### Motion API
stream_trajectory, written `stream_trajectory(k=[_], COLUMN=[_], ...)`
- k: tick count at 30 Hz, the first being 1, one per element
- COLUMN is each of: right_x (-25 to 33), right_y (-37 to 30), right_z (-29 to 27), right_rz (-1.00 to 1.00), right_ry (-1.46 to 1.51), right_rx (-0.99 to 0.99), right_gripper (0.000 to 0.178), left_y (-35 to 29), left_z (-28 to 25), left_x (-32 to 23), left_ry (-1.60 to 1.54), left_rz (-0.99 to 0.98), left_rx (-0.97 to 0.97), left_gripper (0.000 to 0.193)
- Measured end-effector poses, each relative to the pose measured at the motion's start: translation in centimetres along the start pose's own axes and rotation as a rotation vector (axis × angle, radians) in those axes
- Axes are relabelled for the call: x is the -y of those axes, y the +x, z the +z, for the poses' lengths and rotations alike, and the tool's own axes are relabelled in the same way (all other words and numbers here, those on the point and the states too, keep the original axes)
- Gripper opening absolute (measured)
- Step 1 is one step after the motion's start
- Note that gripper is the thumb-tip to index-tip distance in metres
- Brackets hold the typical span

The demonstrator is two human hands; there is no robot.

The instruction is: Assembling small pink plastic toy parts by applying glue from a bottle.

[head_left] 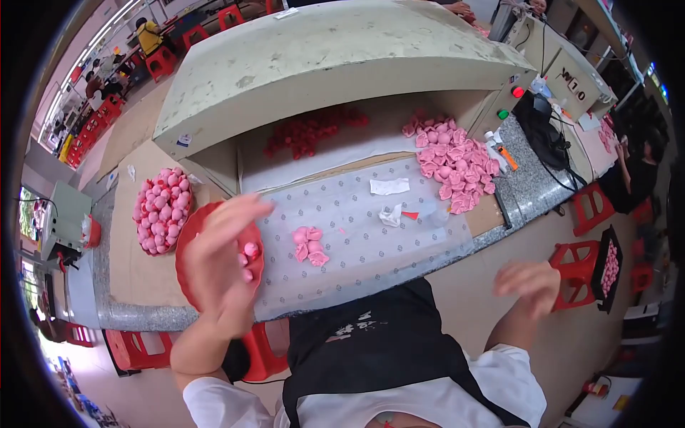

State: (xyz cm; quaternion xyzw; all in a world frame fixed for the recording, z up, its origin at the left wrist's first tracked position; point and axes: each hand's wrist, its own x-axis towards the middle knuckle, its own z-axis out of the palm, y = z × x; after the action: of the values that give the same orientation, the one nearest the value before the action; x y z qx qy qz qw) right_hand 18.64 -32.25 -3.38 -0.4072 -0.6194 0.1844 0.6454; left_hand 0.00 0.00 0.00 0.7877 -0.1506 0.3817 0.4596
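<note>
My left hand point(225, 246) is raised above a red scalloped tray point(187, 267), fingers stretched out and a little smeared, holding nothing I can see. It hides much of the tray; a few small pink balls point(250, 250) show beside it. My right hand point(531, 282) hangs in the air off the table's front edge, fingers apart with nothing between them. On the patterned white sheet point(357, 264) lies a small cluster of pink petalled flower pieces point(310, 246). A larger heap of pink flower pieces point(457, 164) sits at the right end of the sheet.
A basket of pink and red balls point(163, 210) stands at the left. A cream metal housing point(335, 64) covers the back, with red pieces point(314, 132) inside. Paper scraps point(389, 187), small bottles point(492, 146) and a black bag point(539, 128) lie about. Red stools point(574, 271) stand on the floor.
</note>
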Motion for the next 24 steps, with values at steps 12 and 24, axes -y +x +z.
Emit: stream_trajectory(k=[12, 24], right_x=[-17.0, -26.3], right_y=[-3.4, 9.6], right_z=[-0.6, -3.8], right_rz=[0.716, 0.417], right_ry=[-0.717, -0.852], right_rx=[-0.607, -0.351], right_gripper=[0.057, 0.013], left_y=[-5.2, -9.4], left_z=[2.3, 6.1], left_x=[14.1, 15.1], left_ry=[0.651, 0.807], left_rz=[-0.753, -0.552], left_rx=[0.548, 0.127], left_gripper=[0.027, 0.011])
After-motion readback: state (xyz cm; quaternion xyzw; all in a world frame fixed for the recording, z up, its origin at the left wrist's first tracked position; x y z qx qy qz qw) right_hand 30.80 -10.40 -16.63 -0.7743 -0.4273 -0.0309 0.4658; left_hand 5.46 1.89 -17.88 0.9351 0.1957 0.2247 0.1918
